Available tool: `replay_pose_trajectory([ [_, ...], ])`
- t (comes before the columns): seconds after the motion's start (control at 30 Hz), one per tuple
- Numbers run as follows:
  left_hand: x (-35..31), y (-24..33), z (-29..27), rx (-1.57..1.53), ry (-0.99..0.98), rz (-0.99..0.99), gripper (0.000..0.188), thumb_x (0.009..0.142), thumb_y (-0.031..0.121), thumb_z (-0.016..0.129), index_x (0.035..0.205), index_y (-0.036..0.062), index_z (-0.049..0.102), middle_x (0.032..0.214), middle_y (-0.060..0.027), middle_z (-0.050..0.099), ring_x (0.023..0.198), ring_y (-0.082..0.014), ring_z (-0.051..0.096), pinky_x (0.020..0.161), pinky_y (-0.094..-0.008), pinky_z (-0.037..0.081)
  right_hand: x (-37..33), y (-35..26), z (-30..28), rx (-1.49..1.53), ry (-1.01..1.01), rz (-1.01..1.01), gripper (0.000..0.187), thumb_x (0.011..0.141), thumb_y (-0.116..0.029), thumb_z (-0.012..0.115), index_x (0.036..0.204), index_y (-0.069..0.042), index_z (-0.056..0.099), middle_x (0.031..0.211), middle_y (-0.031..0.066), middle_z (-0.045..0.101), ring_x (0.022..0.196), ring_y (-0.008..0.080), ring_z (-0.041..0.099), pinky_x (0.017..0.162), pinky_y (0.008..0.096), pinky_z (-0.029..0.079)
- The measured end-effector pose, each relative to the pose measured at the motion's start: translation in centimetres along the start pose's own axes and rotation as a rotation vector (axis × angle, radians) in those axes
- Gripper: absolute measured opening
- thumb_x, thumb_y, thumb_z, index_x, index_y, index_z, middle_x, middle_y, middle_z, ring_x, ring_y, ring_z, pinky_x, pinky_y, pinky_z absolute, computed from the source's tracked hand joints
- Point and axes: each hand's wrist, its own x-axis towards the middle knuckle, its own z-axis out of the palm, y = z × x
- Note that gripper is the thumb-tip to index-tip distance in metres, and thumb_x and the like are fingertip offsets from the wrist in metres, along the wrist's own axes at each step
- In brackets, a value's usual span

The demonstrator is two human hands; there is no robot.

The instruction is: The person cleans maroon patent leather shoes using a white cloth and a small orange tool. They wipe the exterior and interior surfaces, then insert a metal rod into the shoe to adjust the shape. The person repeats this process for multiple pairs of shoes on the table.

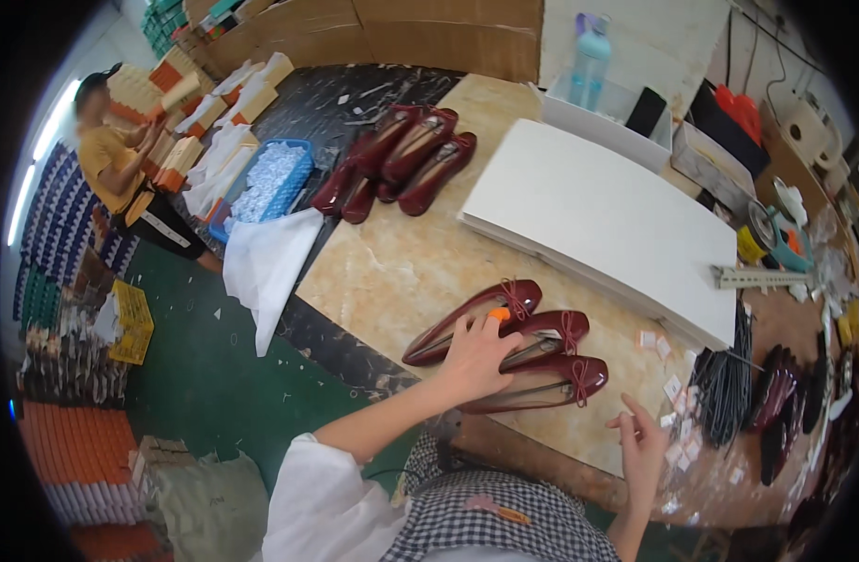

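Three dark red patent ballet flats with bows lie side by side in front of me: a far one [448, 323], a middle one [559, 326] and a near one [589, 377]. My left hand [481, 358] reaches over them, its fingers bent down onto the middle flat. An orange cover [498, 315] sits on one of its fingertips. Lower right, my right hand [641, 438] hovers past the table's near edge with fingers apart and nothing visible in them. Small white and orange labels [674, 387] are scattered beside it.
More dark red flats [411, 155] are heaped at the far side, near a blue basket [275, 178] of white filling. A large white box [607, 206] stands behind my flats. Black cords [725, 393] lie right. A co-worker [120, 164] stands far left among stacked boxes.
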Motion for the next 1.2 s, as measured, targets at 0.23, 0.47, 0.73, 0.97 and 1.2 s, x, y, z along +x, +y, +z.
replay_pose_trajectory([
  [0.23,3.6,-9.6,-13.6,-0.316,0.217,-0.193,0.032,0.066,0.012,0.067,0.097,0.0071,0.063,0.101,-0.0147,0.061,0.102,-0.0310,0.055,0.092,-0.0397,0.044,0.2,3.5,-2.8,-0.080,0.141,0.022,0.029,0.093,-0.008,0.056,0.119,-0.001,0.064,0.074,0.0087,0.070,0.065,0.0090,0.061,0.056,0.0240,0.045],
  [0.47,15.6,-38.2,-20.1,-0.014,0.559,-0.358,0.037,0.081,0.024,0.068,0.111,0.0033,0.068,0.105,-0.0137,0.070,0.096,-0.0223,0.064,0.088,-0.0347,0.049,-1.8,3.8,-5.5,-0.293,0.260,0.044,0.026,0.089,-0.011,0.061,0.113,-0.006,0.068,0.073,0.0128,0.069,0.060,0.0207,0.066,0.058,0.0318,0.049],
  [0.73,15.5,-51.1,-23.1,-0.017,0.369,-0.563,0.038,0.095,0.027,0.057,0.122,0.0004,0.061,0.121,-0.0086,0.064,0.112,-0.0183,0.058,0.100,-0.0304,0.041,-1.1,11.7,-16.1,-0.117,0.493,0.030,0.030,0.089,-0.022,0.063,0.110,-0.001,0.068,0.079,0.0125,0.071,0.059,0.0228,0.065,0.057,0.0323,0.049],
  [0.97,16.0,-43.7,-25.8,-0.127,0.543,-0.288,0.037,0.099,0.027,0.053,0.121,-0.0005,0.061,0.120,-0.0074,0.063,0.111,-0.0169,0.057,0.100,-0.0290,0.040,9.2,28.4,-26.6,-0.398,0.717,0.554,0.134,0.058,-0.065,0.080,0.153,-0.009,0.005,0.147,0.0369,0.021,0.133,0.0501,0.034,0.109,0.0449,0.035],
  [1.2,14.0,-17.0,-18.3,-0.244,0.294,-0.054,0.028,0.097,0.020,0.055,0.112,-0.0018,0.063,0.117,-0.0114,0.063,0.113,-0.0201,0.055,0.102,-0.0325,0.038,11.1,25.0,-26.9,-0.423,1.012,0.493,0.102,0.056,-0.027,0.087,0.143,-0.010,0.036,0.126,0.0188,0.049,0.118,0.0402,0.044,0.097,0.0479,0.044],
])
